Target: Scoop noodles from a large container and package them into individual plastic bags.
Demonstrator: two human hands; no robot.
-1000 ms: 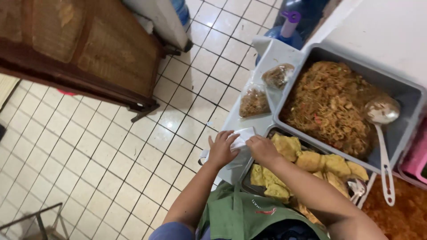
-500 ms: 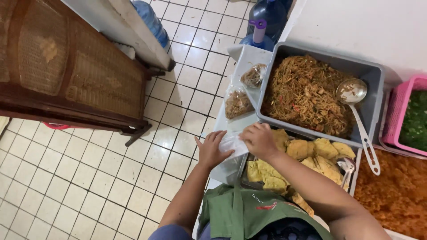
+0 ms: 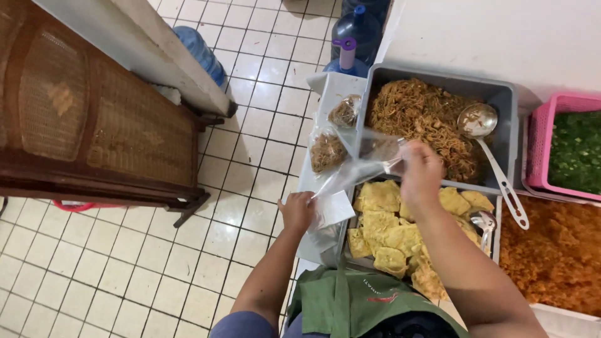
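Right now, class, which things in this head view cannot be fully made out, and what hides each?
- Right hand: its grip on the clear bag is blurred by motion.
- Bag stack: partly under the left hand.
- Yellow pieces: lower ones hidden by the right arm and apron.
- Orange food: cut off by the right edge.
- Small spoon: its handle is hidden behind the arm.

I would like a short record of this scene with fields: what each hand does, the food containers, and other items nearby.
left hand: pressing on the stack of plastic bags
right hand: lifting one clear plastic bag
grey tub: fried noodles, metal ladle inside
metal tray: yellow fried pieces
pink basket: green vegetables
filled bags: two, on the white surface
floor: blue water bottles
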